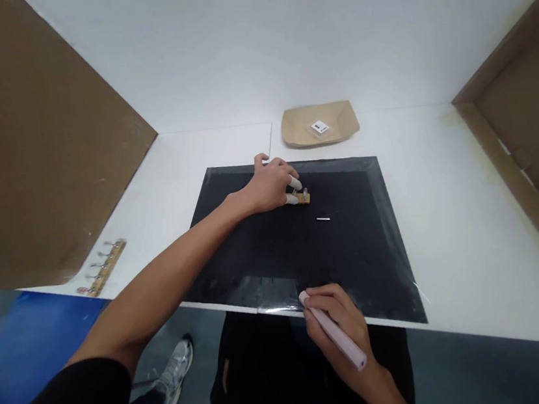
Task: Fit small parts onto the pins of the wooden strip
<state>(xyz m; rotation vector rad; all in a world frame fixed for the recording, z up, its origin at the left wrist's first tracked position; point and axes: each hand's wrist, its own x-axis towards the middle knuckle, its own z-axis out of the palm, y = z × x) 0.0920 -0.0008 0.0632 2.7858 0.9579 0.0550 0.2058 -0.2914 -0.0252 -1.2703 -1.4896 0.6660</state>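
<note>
Left hand (270,184): thumb and forefinger, both in white covers (295,184), narrowed onto the small wooden piece (303,198), which lies at their tips. Right hand (341,324): wrapped round the pale pink pen-shaped tool (334,331), nearer the body, at the near edge of the black mat (276,253).

Progress, judged: work seems under way, with piece and tool both in hand. The two are well apart, so no tool contact at this moment. A metal rod (323,219) lies loose between the hands, nearer the left and touched by neither. Total left to do cannot be told from this view.

Materials: piece is yellowish wood, with shiny metal fittings partly hidden by the fingers. Tool is smooth, straight, matt-looking. Rod short, thin, bright. Mat flat, with a glossy clear border. Beyond the left hand, slightly to its right: a brown paper tray (349,128) with sloping sides, bearing a small labelled box (319,128). Left of the left forearm: a wooden strip (107,269) with a row of metal hooks
</note>
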